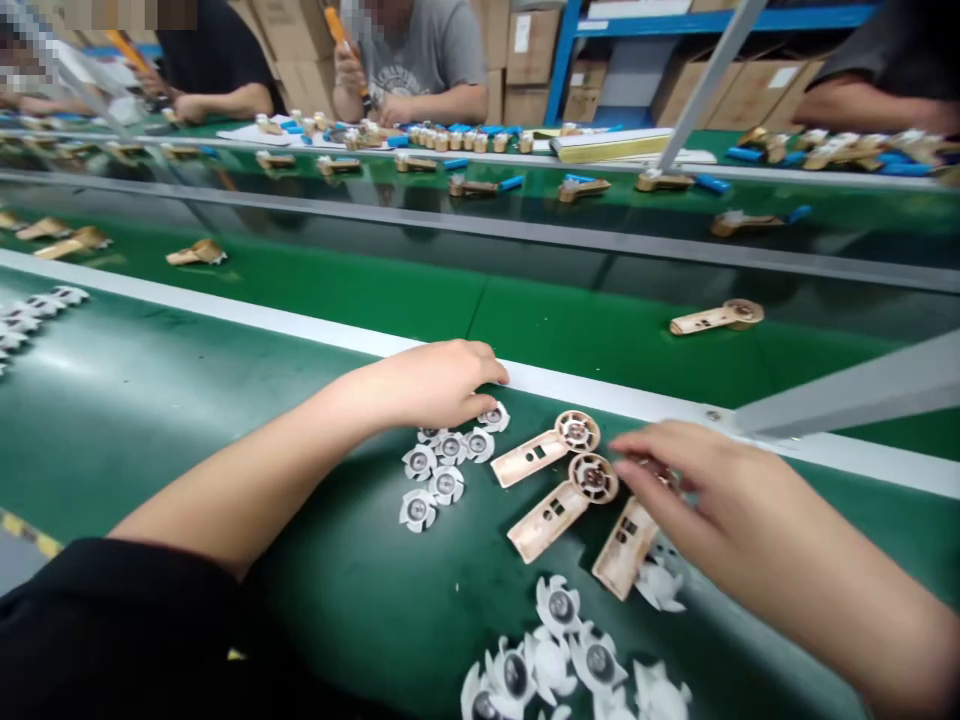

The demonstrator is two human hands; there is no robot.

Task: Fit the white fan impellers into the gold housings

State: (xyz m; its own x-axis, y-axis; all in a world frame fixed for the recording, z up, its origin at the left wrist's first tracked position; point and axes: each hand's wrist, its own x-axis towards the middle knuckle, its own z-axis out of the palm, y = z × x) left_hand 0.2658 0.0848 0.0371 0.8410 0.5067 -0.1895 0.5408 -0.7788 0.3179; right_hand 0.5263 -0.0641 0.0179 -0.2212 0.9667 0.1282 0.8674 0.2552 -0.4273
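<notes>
While three tan housings [551, 520] lie side by side on the green worktable [300, 500], their open faces upward and their round, spoked heads directed away from the wearer, the right hand [697, 480] reaches over the head of the rightmost one. Its thumb and fingers are curved and slightly parted there; whether they grip the housing cannot be told, since the hand hides much of the contact.

To the left of the housings is a small cluster of white vaned wheels [448, 484] with grey, round centres. The left hand [457, 385], palm down with bent fingers, hovers over or touches the farthest wheel; whether it is grasped cannot be told. A looser heap of larger white finned parts [561, 606] occupies the near edge of the view, and one similar part adjoins the rightmost housing.

Beyond the worktable runs a pale rail [600, 395], then a green belt [375, 290] bearing a single tan piece [716, 317] at right and others at left. A grey post [862, 385] slants across the right side. On the far side, tan pieces and blue cylinders [712, 184] line another bench, where a person in a grey shirt [442, 50] holds an orange tool [337, 30].
</notes>
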